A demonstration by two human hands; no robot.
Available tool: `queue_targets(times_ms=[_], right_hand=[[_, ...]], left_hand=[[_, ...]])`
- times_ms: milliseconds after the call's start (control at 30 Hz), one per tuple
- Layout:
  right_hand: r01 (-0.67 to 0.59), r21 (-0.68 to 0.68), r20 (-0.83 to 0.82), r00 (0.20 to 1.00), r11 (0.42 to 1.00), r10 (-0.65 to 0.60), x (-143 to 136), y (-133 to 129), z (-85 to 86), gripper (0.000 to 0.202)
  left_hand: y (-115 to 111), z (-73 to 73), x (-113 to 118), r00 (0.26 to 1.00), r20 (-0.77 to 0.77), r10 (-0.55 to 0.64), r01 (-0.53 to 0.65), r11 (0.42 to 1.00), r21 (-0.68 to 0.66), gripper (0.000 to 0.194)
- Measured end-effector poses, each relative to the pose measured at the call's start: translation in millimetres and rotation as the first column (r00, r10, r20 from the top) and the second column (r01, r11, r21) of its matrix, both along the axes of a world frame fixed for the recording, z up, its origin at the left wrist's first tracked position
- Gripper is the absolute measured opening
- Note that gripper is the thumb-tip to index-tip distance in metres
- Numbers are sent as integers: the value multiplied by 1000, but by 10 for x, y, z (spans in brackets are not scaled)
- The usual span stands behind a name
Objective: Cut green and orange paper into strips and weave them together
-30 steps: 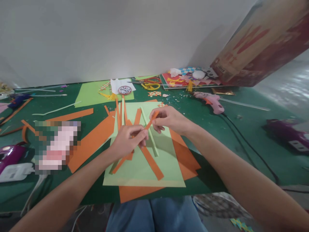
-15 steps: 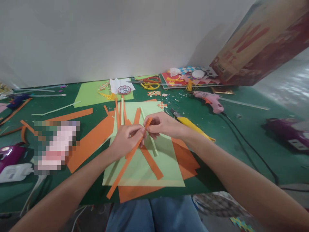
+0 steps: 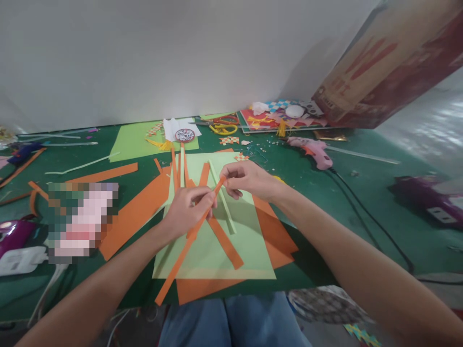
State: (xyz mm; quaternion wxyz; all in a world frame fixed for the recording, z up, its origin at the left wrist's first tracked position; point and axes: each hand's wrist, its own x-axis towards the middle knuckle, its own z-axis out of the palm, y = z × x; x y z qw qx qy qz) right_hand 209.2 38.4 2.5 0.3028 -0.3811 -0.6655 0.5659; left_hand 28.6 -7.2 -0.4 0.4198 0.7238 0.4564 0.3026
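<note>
An orange paper strip (image 3: 181, 262) slants from the table's front edge up between my hands. My left hand (image 3: 186, 209) is closed round its upper part, thumb on top. At the strip's top end, the fingertips of my right hand (image 3: 246, 179) pinch it. Beneath lies a pale green paper sheet (image 3: 249, 250), with another orange strip (image 3: 227, 243) and a narrow light green strip (image 3: 226, 209) across it. Orange paper (image 3: 277, 236) shows under the sheet's right and front edges.
Left are a larger orange sheet (image 3: 139, 209), a blurred-out pink object (image 3: 85, 212) and a white plug (image 3: 23, 260). A pink glue gun (image 3: 313, 150) lies to the right, its cord trailing forward. Yellow scissors (image 3: 222, 129) and a round patterned piece (image 3: 185, 135) lie behind.
My right hand has shifted slightly right and up, farther from my left, still at the strip's top end. The strip's lower end has moved a little toward me. The yellow cutter is now mostly hidden.
</note>
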Motion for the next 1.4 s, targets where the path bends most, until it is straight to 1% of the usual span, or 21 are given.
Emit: queue_targets(times_ms=[100,233,333,433,700,900,1000,1100,1233,1333,1400], right_hand=[[-13,-11,16,1000,1000,13,-17,-19,15,5],[-56,-42,-3,998,998,56,-27,-37,31,3],[-80,-55,-63,995,995,77,-24,-36,32,12],[-90,-46,-84,993,995,86,-20,-27,14,21],[-92,-24,-104,991,995,89,-26,-32,-5,26],[-73,-28,-108,992,997,70,-41,-38,-5,24],[-61,-30,-111,992,998,58,-66,-47,-16,24],[-46,6,-85,995,999,46,-85,-58,-18,22],[36,69,-91,995,997,-30,-57,-35,-12,20],[105,85,-108,989,991,-96,-8,3,-1,16],[72,72,-74,995,995,-67,12,14,12,13]], left_hand=[[-5,7,13,1000,27,4,-3,999,-48,25],[-4,1,19,999,49,1,2,999,-54,26],[0,-6,20,998,55,0,2,999,-45,26],[3,-6,26,998,66,8,-6,999,-32,25],[6,-17,22,997,76,1,3,998,-58,21],[8,-10,15,999,50,11,-9,999,-54,23],[7,5,21,998,63,22,-17,996,-83,24],[7,21,30,993,104,47,-33,991,-131,25],[10,34,32,986,144,87,-60,981,-186,26],[11,33,29,984,154,93,-62,978,-198,25],[11,33,28,982,159,100,-67,977,-201,25]])
